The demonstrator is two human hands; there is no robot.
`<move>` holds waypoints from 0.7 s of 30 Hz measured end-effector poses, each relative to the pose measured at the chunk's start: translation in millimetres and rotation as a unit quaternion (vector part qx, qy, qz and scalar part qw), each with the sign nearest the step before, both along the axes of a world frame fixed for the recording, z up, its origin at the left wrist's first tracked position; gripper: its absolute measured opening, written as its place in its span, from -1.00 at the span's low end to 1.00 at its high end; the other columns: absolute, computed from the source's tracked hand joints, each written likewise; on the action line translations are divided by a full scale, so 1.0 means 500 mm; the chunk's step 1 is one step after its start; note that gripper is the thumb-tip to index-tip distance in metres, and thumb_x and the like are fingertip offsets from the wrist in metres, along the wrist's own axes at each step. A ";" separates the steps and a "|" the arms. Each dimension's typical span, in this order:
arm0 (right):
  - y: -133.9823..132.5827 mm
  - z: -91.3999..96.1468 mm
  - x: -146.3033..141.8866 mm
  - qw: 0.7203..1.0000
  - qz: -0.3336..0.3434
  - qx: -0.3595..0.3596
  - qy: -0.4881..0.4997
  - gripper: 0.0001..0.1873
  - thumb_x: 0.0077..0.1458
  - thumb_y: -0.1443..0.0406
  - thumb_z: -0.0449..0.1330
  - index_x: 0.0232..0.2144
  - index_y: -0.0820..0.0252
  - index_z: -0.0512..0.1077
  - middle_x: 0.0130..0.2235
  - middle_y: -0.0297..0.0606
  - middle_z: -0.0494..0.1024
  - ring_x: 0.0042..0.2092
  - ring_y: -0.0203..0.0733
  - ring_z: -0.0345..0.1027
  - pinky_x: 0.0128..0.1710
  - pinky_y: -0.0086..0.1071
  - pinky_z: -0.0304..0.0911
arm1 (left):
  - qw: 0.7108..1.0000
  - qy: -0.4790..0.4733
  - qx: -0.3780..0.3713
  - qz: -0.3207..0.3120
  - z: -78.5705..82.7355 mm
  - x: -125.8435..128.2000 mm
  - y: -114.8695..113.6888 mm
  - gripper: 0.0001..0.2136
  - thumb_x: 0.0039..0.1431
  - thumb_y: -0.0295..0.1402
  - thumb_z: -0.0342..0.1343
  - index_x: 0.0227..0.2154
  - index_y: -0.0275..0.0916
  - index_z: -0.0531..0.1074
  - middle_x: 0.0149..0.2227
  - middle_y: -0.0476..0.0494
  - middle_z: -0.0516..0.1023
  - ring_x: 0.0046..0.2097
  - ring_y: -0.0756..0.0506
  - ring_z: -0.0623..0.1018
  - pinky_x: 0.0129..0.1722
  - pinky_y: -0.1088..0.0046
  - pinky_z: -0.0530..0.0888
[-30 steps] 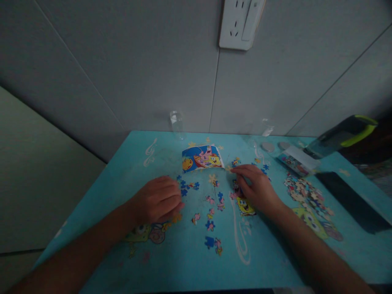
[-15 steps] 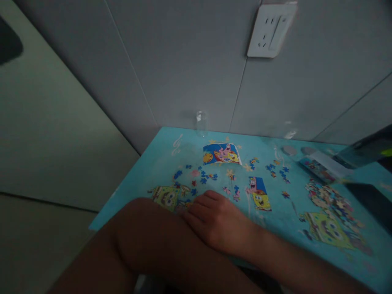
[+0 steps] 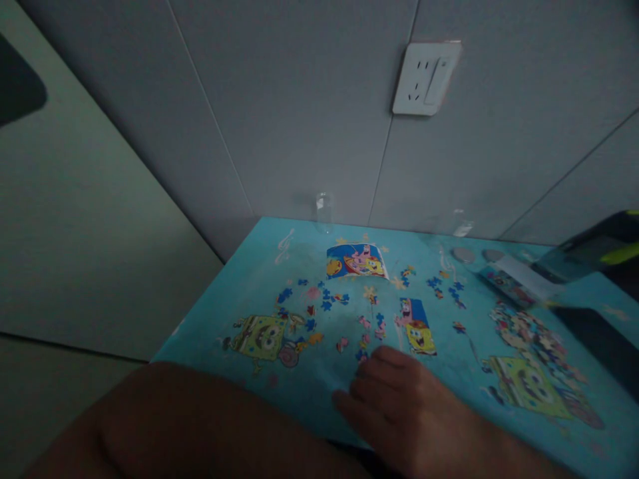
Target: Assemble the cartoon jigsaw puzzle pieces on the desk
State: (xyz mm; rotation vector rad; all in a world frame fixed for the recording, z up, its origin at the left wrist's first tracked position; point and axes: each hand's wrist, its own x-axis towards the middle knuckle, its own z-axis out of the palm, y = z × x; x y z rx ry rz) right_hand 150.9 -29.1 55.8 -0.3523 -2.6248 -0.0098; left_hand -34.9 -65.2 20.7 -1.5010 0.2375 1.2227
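Observation:
My right hand point(image 3: 399, 406) lies flat on the blue cartoon-printed table point(image 3: 299, 392) near its front edge, fingers stretched toward the left and holding nothing. Just beyond its fingertips lie several loose puzzle pieces point(image 3: 367, 326). A small joined puzzle section point(image 3: 418, 327) sits right above the hand. A larger joined section point(image 3: 356, 261) lies further back. My left arm point(image 3: 174, 426) fills the lower left as a dark shape; its hand is out of the picture.
A heap of puzzle pieces point(image 3: 529, 332) lies at the right, with a puzzle box point(image 3: 514, 279), a dark flat object point(image 3: 599, 339) and a green-trimmed container point(image 3: 604, 249) near it. Clear small jars point(image 3: 324, 209) and two round lids point(image 3: 464, 254) stand by the wall under a socket point(image 3: 425, 78).
The view swung left and down. My right hand left the puzzle section and drew back toward the table's front edge. My left arm rose close to the camera, its hand gone from view.

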 end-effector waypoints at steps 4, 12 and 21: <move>0.129 -0.028 0.115 0.992 -0.128 0.011 -0.007 -0.78 0.31 0.39 0.12 -0.07 0.25 0.52 -0.37 -0.21 0.58 -0.32 -0.12 0.45 -0.26 -0.18 0.31 | 0.962 -0.165 -0.183 -0.116 -0.010 0.009 0.088 -0.80 0.40 -0.17 0.07 0.01 0.21 0.48 -0.05 -0.15 0.57 -0.22 -0.08 0.61 -0.49 0.39 0.52; 0.232 -0.077 0.230 0.942 -0.322 -0.063 0.072 -0.73 0.34 0.29 0.11 -0.01 0.11 0.56 -0.23 -0.18 0.68 -0.24 -0.08 0.57 -0.19 -0.19 0.45 | 0.505 -0.769 -0.390 -0.048 0.003 -0.057 0.188 -0.89 0.28 -0.40 0.15 -0.23 -0.26 0.57 -0.35 -0.16 0.59 -0.13 -0.19 0.61 -0.10 0.18 0.63; 0.194 -0.098 0.222 0.942 -0.288 -0.167 0.050 -0.72 0.35 0.31 0.08 0.02 0.08 0.51 -0.19 -0.22 0.66 -0.21 -0.12 0.55 -0.18 -0.19 0.46 | 0.431 -0.826 -0.297 0.209 -0.052 -0.076 0.237 -0.53 0.40 -0.35 -0.03 0.32 -0.35 0.22 0.33 -0.39 0.32 0.37 -0.30 0.31 0.34 -0.11 0.34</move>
